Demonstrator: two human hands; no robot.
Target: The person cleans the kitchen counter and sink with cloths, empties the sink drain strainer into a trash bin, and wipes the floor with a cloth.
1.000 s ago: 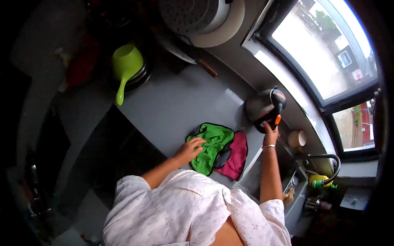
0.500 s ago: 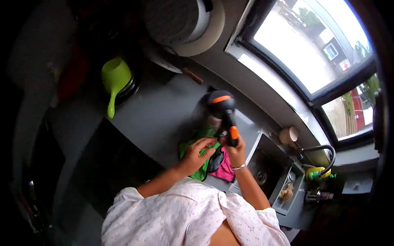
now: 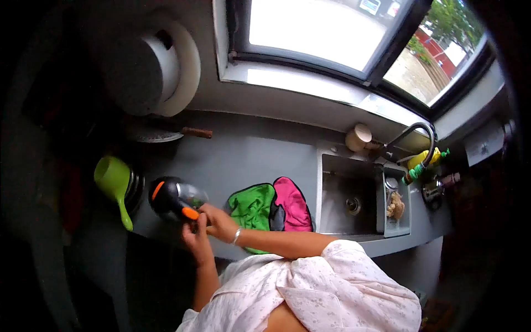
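Note:
A glass kettle [image 3: 194,193] with a black lid and a black-and-orange handle is tilted over the left part of the counter. My right hand [image 3: 220,222], wearing a bracelet, is closed at the handle side of it. From below, my left hand [image 3: 197,239] has its fingers curled around the lower end of the handle. Some fingertips are hidden where the two hands meet. To the right of my hands, a green cloth [image 3: 251,207] and a pink cloth [image 3: 292,205], both dark-edged, lie side by side on the counter.
A green ladle-like scoop [image 3: 113,176] rests on dark stacked items at left. Behind stand a pan with a wooden handle [image 3: 196,133] and a large round pot [image 3: 166,72]. At right are the sink [image 3: 337,191], a curved faucet [image 3: 412,130], a yellow bottle [image 3: 423,159] and a cup [image 3: 358,137].
The kettle and both hands have moved left, from over the cloths to beside the green scoop. My left hand has come to the handle. The view has turned.

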